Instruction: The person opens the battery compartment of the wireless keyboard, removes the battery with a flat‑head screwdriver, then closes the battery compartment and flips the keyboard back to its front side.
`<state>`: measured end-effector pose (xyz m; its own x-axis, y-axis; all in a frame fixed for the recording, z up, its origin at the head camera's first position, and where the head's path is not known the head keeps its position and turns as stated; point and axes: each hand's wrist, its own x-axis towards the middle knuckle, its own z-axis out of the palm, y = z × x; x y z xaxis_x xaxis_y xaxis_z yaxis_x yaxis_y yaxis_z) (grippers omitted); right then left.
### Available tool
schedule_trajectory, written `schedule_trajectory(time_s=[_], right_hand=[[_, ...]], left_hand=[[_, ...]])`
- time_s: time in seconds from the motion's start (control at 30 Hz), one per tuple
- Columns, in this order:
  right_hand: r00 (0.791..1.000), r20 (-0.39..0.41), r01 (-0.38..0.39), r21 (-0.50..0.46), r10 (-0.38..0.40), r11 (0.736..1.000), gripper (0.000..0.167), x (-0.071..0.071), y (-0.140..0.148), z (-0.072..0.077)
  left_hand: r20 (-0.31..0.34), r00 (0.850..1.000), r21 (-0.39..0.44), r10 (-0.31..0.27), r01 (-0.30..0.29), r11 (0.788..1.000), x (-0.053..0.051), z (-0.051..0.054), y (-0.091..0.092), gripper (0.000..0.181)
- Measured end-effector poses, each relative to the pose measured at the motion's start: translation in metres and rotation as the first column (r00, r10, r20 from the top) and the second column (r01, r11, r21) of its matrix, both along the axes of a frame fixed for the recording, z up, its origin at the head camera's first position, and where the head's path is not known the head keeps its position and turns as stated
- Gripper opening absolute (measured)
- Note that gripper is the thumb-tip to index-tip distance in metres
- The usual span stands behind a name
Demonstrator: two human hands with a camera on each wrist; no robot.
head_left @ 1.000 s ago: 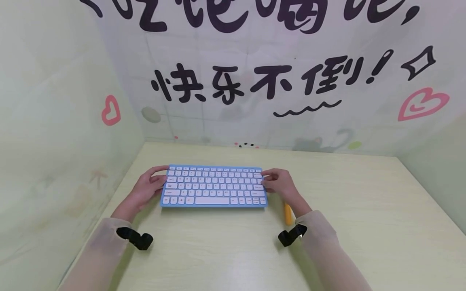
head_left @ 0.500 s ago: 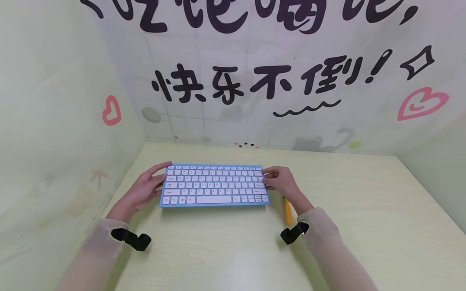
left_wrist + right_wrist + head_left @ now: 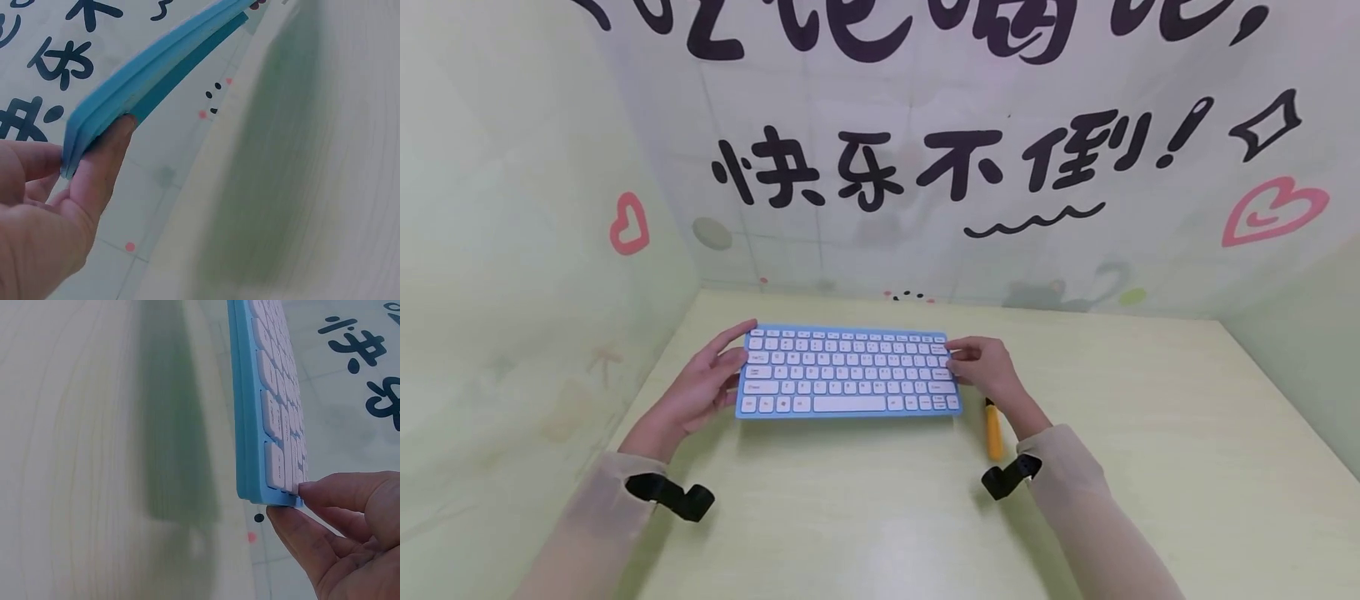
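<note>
A blue keyboard with white keys (image 3: 850,372) is held between both hands above the table, its shadow below it. The left hand (image 3: 700,389) grips its left end; in the left wrist view that hand (image 3: 56,212) has fingers on both faces of the blue edge (image 3: 119,81). At the right end, the right hand (image 3: 991,368) pinches the keyboard. The right wrist view shows the right hand (image 3: 350,531) with thumb and fingers at the corner of the keyboard (image 3: 250,425), keys facing away from the table surface.
A yellow-handled tool (image 3: 993,433) lies on the pale wooden table (image 3: 865,500), beside the right forearm. A printed cloth wall (image 3: 880,250) stands behind the table, with further walls at left and right. Each wrist carries a black camera.
Both hands have raised the keyboard and moved it slightly away and to the right. Its shadow has separated further from it. More of the yellow-handled tool shows.
</note>
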<state>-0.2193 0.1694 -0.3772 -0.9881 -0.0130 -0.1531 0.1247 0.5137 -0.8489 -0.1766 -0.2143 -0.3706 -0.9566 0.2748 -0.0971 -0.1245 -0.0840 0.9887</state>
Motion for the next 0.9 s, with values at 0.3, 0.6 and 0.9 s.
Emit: schedule_trajectory(time_s=[0.3,0.6,0.9], right_hand=[[1.0,0.003,-0.01,-0.011,0.01,1.0,0.03,-0.003,-0.001,0.006],[0.999,0.009,-0.032,-0.061,0.032,0.998,0.027,0.0,-0.004,0.014],[0.998,-0.009,-0.056,-0.085,0.055,0.995,0.028,0.004,-0.003,0.021]], left_hand=[[-0.022,0.992,0.034,0.122,-0.121,0.992,0.009,0.012,0.011,0.048],[-0.028,0.968,0.109,0.249,-0.244,0.964,0.019,0.026,0.021,0.046],[-0.116,0.925,0.044,0.362,-0.359,0.932,0.025,0.039,0.03,0.045]])
